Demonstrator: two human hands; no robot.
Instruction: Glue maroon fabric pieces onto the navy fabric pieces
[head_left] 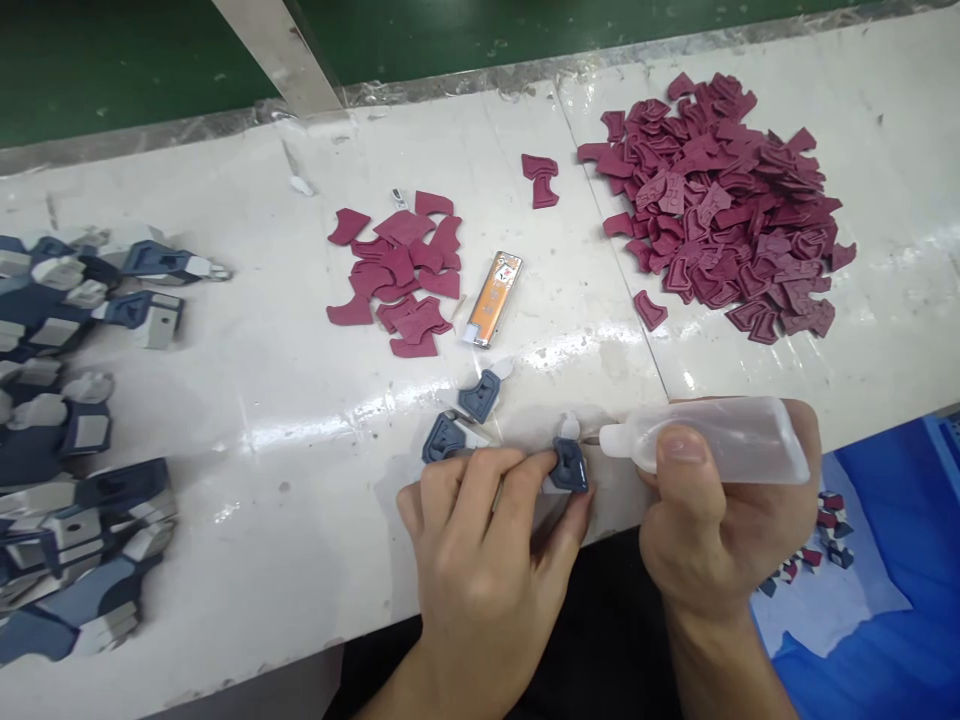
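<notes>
A white table (247, 520) fills most of the frame, its glossy top scuffed and marked, with a green surface (112, 70) behind it along the upper edge. At upper right lies a big heap of maroon pieces (720, 200), and a smaller scatter of the same maroon pieces (401, 270) sits left of centre, with one pair (540, 180) lying apart between the two. Down the left edge of the frame runs a stack of blue and grey parts (67, 440). A blue bin (900, 560) shows at lower right, with a few small mixed pieces inside it.

At lower centre the person's left hand (480, 560) rests at the table's near edge, its fingers (559, 500) pressed together and pinching a small blue part (570, 465) against the table. The right hand (712, 530), just to the right, has its fingers wrapped around a clear squeeze bottle (720, 440), thumb on top, with the bottle's nozzle (600, 437) pointing left and touching or nearly touching the blue part.

Two more blue parts lie just above the left hand: one (480, 395) nearer the centre of the frame and one (444, 438) just beside the knuckles. An orange lighter (493, 298) lies at the centre, beside the smaller maroon scatter.
</notes>
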